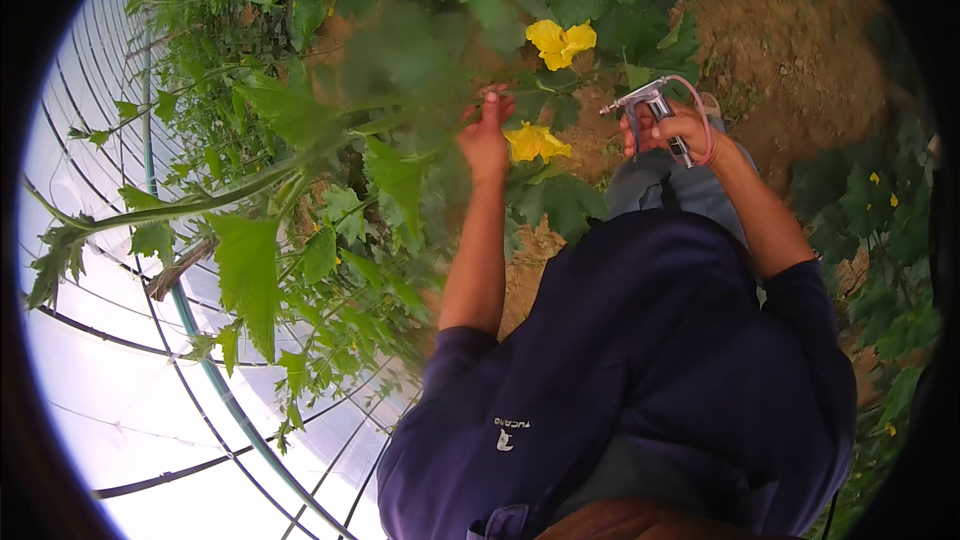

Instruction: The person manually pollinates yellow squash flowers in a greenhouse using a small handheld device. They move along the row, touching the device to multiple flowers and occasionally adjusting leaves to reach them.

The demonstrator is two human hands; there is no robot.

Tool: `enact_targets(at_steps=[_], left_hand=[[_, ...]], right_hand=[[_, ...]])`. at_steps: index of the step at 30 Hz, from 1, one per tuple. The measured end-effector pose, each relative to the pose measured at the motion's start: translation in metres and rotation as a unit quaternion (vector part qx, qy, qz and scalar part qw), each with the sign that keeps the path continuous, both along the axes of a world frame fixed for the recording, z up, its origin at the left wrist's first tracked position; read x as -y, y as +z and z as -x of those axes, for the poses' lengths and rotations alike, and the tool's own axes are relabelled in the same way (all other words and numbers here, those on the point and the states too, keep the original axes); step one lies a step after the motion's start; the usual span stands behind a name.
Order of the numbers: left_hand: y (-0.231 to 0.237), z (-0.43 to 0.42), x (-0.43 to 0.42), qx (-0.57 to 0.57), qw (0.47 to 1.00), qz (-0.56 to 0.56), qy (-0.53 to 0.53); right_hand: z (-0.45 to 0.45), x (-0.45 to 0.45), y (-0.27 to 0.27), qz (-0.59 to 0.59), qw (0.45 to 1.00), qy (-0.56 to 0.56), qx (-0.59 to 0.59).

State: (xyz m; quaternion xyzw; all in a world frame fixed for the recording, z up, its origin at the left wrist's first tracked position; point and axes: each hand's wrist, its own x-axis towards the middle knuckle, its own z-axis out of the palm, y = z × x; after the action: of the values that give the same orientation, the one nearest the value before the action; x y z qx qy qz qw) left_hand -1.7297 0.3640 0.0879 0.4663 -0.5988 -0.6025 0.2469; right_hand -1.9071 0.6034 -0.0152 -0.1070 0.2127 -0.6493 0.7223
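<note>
My right hand [679,131] grips a metal syringe-type gun [652,105] with a trigger handle, a small nozzle pointing left and a pink tube [706,124] looping back past my wrist. My left hand [486,131] is raised among the vines, its thumb and fingers close together at a thin green stem; whether they pinch it is hard to tell. Just right of my left hand is a yellow flower [536,142]. A second yellow flower [561,43] is higher up, between the two hands and above them. Blurred leaves partly cover the area above my left hand.
A thick vine [195,204] with large leaves [247,277] crosses the left side, near the camera. Behind it are the greenhouse's plastic film and curved ribs [225,390]. Bare soil [787,37] lies at upper right, with more leafy plants [892,270] along the right edge.
</note>
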Motion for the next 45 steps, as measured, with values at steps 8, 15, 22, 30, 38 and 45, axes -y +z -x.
enact_targets(at_steps=[8,15,22,30,38,45], left_hand=[[0.042,-0.046,0.043,-0.077,0.995,-0.043,-0.056],[0.073,-0.104,0.077,-0.111,0.986,-0.107,-0.056],[0.088,-0.134,0.09,-0.152,0.977,-0.136,-0.065],[0.079,-0.141,0.086,-0.157,0.973,-0.153,-0.078],[0.07,-0.11,0.063,-0.04,0.993,-0.097,-0.063],[0.036,-0.059,0.054,0.13,0.969,-0.012,-0.211]], right_hand=[[0.042,-0.085,-0.067,-0.222,0.968,-0.08,0.081],[0.006,0.036,-0.061,-0.023,0.985,-0.021,0.172],[-0.023,0.112,-0.009,-0.075,0.989,0.072,0.104],[-0.031,0.127,0.008,-0.118,0.989,0.089,0.028],[-0.016,0.088,-0.03,-0.198,0.974,0.046,-0.097],[0.044,-0.02,-0.07,-0.306,0.942,-0.052,-0.125]])
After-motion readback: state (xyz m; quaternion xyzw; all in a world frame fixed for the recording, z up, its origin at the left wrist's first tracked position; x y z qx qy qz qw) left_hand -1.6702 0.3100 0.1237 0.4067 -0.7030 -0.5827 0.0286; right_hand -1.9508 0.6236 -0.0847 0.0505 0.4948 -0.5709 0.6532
